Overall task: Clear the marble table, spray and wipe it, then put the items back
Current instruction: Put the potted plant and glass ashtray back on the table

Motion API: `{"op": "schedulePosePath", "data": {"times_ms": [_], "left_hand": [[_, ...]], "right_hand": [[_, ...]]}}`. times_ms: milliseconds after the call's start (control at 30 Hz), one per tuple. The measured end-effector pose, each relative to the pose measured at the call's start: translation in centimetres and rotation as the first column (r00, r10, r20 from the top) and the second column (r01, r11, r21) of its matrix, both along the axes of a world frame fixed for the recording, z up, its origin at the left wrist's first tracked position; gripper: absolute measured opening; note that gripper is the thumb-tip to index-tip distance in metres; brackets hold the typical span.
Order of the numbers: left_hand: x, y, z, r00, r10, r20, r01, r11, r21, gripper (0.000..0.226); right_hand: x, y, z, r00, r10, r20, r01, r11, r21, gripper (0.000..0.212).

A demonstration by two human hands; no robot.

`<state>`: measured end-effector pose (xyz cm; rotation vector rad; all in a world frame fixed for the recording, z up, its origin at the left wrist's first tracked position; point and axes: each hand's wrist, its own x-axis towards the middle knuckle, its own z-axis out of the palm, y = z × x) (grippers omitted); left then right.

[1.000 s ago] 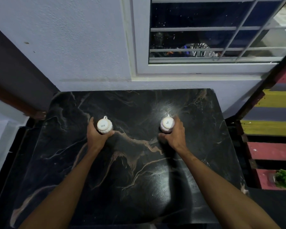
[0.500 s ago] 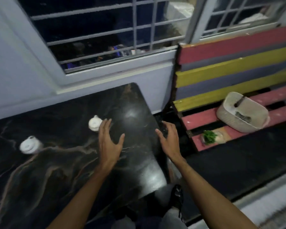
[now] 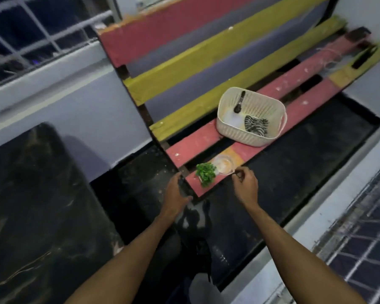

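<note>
Likely the put-back step: right hand [image 3: 245, 183] curls fingers at the clear round glass dish [image 3: 223, 164], left hand [image 3: 176, 189] nears the leafy green plant [image 3: 205, 173], neither grip readable; next, lift both.

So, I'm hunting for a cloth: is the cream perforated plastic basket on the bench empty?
Not empty: the cream perforated plastic basket holds a striped black-and-white cloth and a dark spoon-shaped utensil.
</note>
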<state>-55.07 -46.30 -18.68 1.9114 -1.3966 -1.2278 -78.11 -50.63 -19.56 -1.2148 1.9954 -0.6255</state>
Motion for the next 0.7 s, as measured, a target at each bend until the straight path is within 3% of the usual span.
{"op": "schedulePosePath", "data": {"times_ms": [200,300,400,533,700], "left_hand": [[-2.9,-3.6,-11.2,0.998,0.030,-0.059,-0.025,0.996,0.089,0.127],[-3.5,-4.2,-14.4,0.994,0.030,-0.104,-0.025,0.998,0.050,0.131],[-4.3,-4.8,-16.1,0.993,0.036,-0.115,-0.037,0.999,-0.009,0.120],[-5.7,-6.0,-16.5,0.985,0.076,-0.158,-0.091,0.992,-0.090,0.089],[-5.8,-6.4,-16.7,0.981,0.123,-0.153,-0.150,0.972,-0.183,0.076]], "right_hand": [[-3.4,-5.4,-9.4,0.991,0.116,-0.062,-0.106,0.984,0.143,0.031],[-3.3,-6.4,-12.4,0.975,0.202,-0.090,-0.182,0.965,0.189,0.044],[-2.9,-7.1,-13.8,0.966,0.243,-0.089,-0.221,0.954,0.204,0.050],[-2.6,-7.8,-14.6,0.970,0.210,-0.120,-0.191,0.970,0.148,0.037],[-1.8,-8.5,-15.3,0.979,0.138,-0.150,-0.129,0.989,0.071,0.028]]}}
